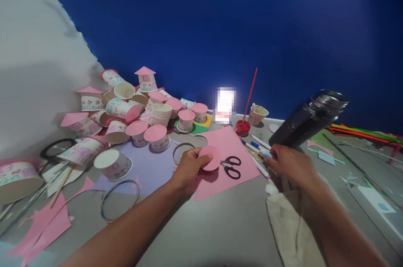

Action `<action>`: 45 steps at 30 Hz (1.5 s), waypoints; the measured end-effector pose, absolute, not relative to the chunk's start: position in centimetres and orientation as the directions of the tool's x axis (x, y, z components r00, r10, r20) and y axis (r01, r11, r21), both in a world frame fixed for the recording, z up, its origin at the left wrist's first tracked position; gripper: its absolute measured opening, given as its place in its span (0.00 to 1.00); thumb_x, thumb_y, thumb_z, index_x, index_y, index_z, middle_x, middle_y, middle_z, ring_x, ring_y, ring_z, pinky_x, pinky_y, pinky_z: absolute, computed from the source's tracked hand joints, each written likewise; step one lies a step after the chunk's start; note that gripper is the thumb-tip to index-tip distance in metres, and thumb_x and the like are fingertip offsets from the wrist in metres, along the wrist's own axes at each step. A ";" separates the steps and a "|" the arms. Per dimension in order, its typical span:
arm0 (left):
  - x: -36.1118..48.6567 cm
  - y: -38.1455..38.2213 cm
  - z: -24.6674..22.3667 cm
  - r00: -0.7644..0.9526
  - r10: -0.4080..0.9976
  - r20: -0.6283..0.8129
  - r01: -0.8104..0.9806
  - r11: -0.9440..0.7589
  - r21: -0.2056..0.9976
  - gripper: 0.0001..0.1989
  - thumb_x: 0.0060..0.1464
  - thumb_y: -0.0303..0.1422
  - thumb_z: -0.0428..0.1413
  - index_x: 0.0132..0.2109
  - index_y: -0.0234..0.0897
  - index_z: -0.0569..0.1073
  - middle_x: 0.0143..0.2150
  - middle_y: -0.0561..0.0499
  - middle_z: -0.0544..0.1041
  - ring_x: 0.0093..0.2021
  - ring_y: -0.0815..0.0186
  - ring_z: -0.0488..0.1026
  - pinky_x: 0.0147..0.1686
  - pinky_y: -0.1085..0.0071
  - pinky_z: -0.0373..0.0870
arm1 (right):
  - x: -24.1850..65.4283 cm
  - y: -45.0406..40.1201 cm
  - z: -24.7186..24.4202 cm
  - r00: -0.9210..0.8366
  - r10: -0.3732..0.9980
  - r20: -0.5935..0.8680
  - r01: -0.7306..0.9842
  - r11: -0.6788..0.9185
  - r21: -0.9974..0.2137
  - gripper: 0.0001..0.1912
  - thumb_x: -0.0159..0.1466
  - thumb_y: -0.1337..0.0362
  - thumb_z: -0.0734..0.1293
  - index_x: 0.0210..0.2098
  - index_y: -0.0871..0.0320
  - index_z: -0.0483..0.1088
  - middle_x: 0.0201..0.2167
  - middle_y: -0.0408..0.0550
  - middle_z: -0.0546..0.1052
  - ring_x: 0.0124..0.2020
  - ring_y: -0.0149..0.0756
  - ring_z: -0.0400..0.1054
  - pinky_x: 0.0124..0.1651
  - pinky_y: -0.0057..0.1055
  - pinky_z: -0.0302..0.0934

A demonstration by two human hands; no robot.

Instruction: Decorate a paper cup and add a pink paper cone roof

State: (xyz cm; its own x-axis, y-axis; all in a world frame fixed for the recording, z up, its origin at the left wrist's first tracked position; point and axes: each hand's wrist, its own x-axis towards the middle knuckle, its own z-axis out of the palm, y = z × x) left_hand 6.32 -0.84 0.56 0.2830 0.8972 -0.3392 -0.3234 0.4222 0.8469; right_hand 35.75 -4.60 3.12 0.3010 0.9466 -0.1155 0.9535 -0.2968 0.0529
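Note:
Between the thumb and fingers of my left hand [190, 168] is a pink paper circle [210, 158], held over a pink sheet [223, 141]. Black-handled scissors [232, 167] lie on that sheet, just right of the circle, their blades partly hidden. My right hand [291, 164] reaches to the sheet's right side, its fingers curled down at the end of a white marker with blue parts [258, 147]; its fingertips are partly hidden. Other markers [258, 162] lie beside it. Left of my left hand stand paper cups with pink paper roofs [157, 137], decorated with drawings.
A dark flask [310, 120] leans behind my right hand. A red pot [242, 127] with a stick and a small cup [258, 115] stand at the back. Tape rolls [119, 200], pink scraps [47, 229] and a beige cloth [289, 225] lie nearer. A blue wall [220, 27] rises behind.

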 end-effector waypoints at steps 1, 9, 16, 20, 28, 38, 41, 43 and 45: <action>6.3 -0.8 0.5 0.280 0.898 -0.338 -0.323 0.420 0.848 0.17 0.39 0.33 0.72 0.37 0.28 0.79 0.32 0.44 0.82 0.29 0.62 0.79 0.29 0.66 0.80 | 35.8 -4.7 3.3 0.292 0.950 -0.109 0.956 -0.289 0.042 0.09 0.67 0.56 0.67 0.40 0.54 0.76 0.39 0.55 0.83 0.43 0.53 0.78 0.32 0.35 0.52; 6.1 -0.7 1.2 0.301 0.883 -0.360 -0.311 0.447 0.838 0.24 0.41 0.23 0.63 0.49 0.33 0.74 0.30 0.49 0.80 0.26 0.57 0.80 0.26 0.59 0.80 | 34.4 -4.9 3.8 0.178 0.983 -0.052 0.975 -0.184 -0.127 0.11 0.70 0.56 0.65 0.43 0.55 0.75 0.39 0.49 0.83 0.38 0.43 0.76 0.34 0.32 0.54; 6.7 -1.3 1.3 0.417 0.848 -0.328 -0.412 0.498 0.763 0.20 0.38 0.21 0.58 0.44 0.32 0.74 0.38 0.45 0.81 0.38 0.59 0.81 0.43 0.60 0.80 | 28.2 -6.7 3.1 -0.097 0.954 0.283 0.851 0.227 -0.474 0.14 0.72 0.54 0.63 0.46 0.54 0.76 0.34 0.45 0.83 0.31 0.38 0.73 0.35 0.32 0.56; 7.2 -2.2 0.8 0.483 0.838 -0.254 -0.450 0.486 0.749 0.29 0.35 0.19 0.56 0.49 0.37 0.77 0.41 0.50 0.79 0.38 0.65 0.76 0.44 0.67 0.77 | 25.7 -6.9 2.5 -0.187 0.906 0.381 0.898 0.315 -0.308 0.13 0.72 0.55 0.63 0.44 0.56 0.76 0.33 0.48 0.83 0.31 0.41 0.74 0.32 0.34 0.50; 6.8 -3.3 -0.3 0.618 0.764 -0.187 -0.322 0.462 0.826 0.35 0.42 0.21 0.58 0.58 0.50 0.76 0.51 0.52 0.79 0.50 0.60 0.76 0.48 0.67 0.73 | 24.5 -6.7 2.1 -0.273 0.845 0.460 0.937 0.343 -0.074 0.17 0.76 0.56 0.59 0.40 0.57 0.75 0.27 0.47 0.80 0.24 0.39 0.72 0.31 0.36 0.45; 7.2 -4.4 0.3 0.632 0.774 -0.022 -0.363 0.321 0.875 0.40 0.49 0.25 0.64 0.68 0.55 0.69 0.70 0.51 0.69 0.70 0.54 0.64 0.68 0.55 0.60 | 24.6 -6.8 2.0 -0.219 0.796 0.565 0.947 0.312 -0.073 0.25 0.79 0.54 0.52 0.36 0.58 0.73 0.21 0.45 0.77 0.21 0.37 0.70 0.29 0.35 0.45; 6.9 -4.4 0.2 0.604 0.795 -0.057 -0.311 0.301 0.901 0.43 0.47 0.24 0.65 0.69 0.55 0.69 0.74 0.52 0.64 0.75 0.53 0.57 0.72 0.55 0.52 | 24.8 -6.8 1.8 -0.199 0.790 0.580 0.940 0.320 -0.114 0.24 0.79 0.54 0.52 0.37 0.58 0.73 0.23 0.45 0.79 0.23 0.37 0.71 0.30 0.34 0.48; 6.8 -4.3 0.2 0.597 0.799 -0.075 -0.309 0.315 0.897 0.43 0.46 0.24 0.65 0.69 0.56 0.69 0.75 0.53 0.64 0.76 0.53 0.55 0.73 0.54 0.50 | 25.0 -6.8 1.6 -0.190 0.787 0.586 0.934 0.330 -0.140 0.24 0.80 0.55 0.52 0.38 0.58 0.73 0.25 0.46 0.80 0.25 0.38 0.72 0.31 0.33 0.51; 6.7 -4.1 0.3 0.588 0.803 -0.100 -0.335 0.354 0.874 0.42 0.46 0.25 0.66 0.68 0.56 0.70 0.75 0.53 0.63 0.76 0.53 0.55 0.72 0.53 0.53 | 25.0 -7.0 1.5 -0.202 0.784 0.587 0.927 0.346 -0.142 0.24 0.80 0.55 0.52 0.40 0.58 0.74 0.28 0.48 0.81 0.28 0.39 0.74 0.33 0.34 0.53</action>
State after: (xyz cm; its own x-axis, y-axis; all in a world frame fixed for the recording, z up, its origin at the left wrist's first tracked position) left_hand 6.73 -4.11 0.32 0.5882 0.8026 -0.0996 -0.3346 0.3536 0.8735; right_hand 25.05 -6.97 1.52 -0.2025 0.7835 0.5875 0.9274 0.3461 -0.1420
